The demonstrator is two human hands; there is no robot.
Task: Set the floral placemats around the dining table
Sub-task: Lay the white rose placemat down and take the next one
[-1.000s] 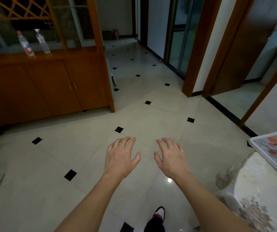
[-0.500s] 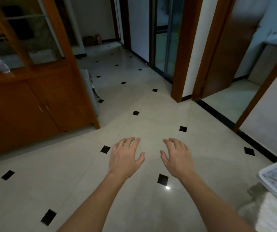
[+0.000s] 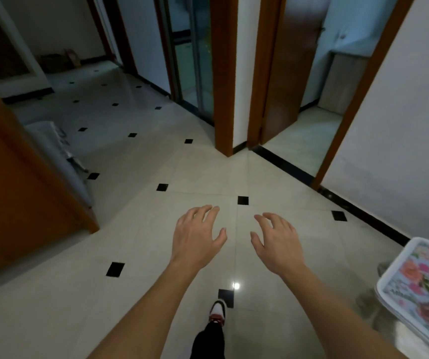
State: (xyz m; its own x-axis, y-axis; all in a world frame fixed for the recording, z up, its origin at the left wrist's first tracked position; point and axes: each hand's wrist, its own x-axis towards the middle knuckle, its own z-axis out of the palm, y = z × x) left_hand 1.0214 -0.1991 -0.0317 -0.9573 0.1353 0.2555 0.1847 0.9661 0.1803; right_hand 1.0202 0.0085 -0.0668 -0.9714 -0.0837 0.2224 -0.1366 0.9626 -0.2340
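A floral placemat (image 3: 423,288) with pink and orange flowers and a white border lies at the right edge of the view, on the rim of the dining table (image 3: 399,330), of which only a pale patterned corner shows. My left hand (image 3: 198,239) and my right hand (image 3: 278,242) are stretched out side by side over the tiled floor, palms down, fingers relaxed and spread. Both hold nothing. The right hand is well to the left of the placemat and apart from it.
A wooden cabinet (image 3: 14,198) stands at the left, with a grey bin (image 3: 60,156) beside it. Wooden door frames (image 3: 223,99) and an open doorway (image 3: 311,130) lie ahead. My shoe (image 3: 217,310) steps on the light tiled floor (image 3: 156,255).
The view has swung to the right and moved forward; the cabinet has slid left and the placemat sits larger at the right edge. Both hands stay out in front, empty.
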